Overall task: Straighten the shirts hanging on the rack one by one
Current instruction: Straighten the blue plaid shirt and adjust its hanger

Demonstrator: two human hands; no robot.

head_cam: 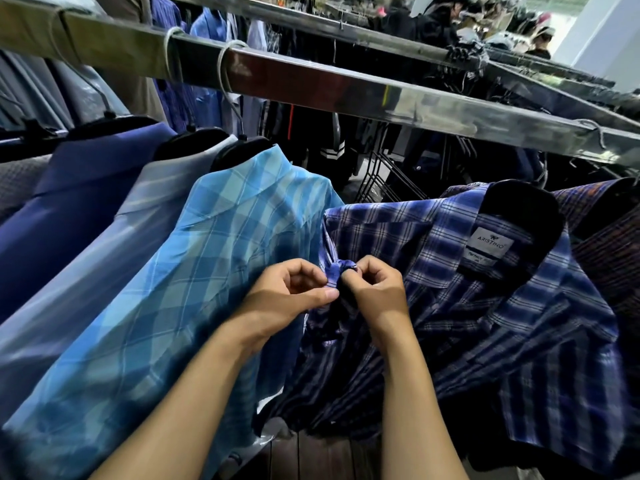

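Metal rack rail [346,95] slants left-far to right-near; your left hand [291,289] and right hand [374,289] pinch the navy plaid shirt [485,306] placket, collar facing right-far.

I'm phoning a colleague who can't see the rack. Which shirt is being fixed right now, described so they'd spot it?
Follow the metal rail to the shirts below. It's the dark blue checked shirt, right of the light blue checked shirt. Only it has a white collar label showing.
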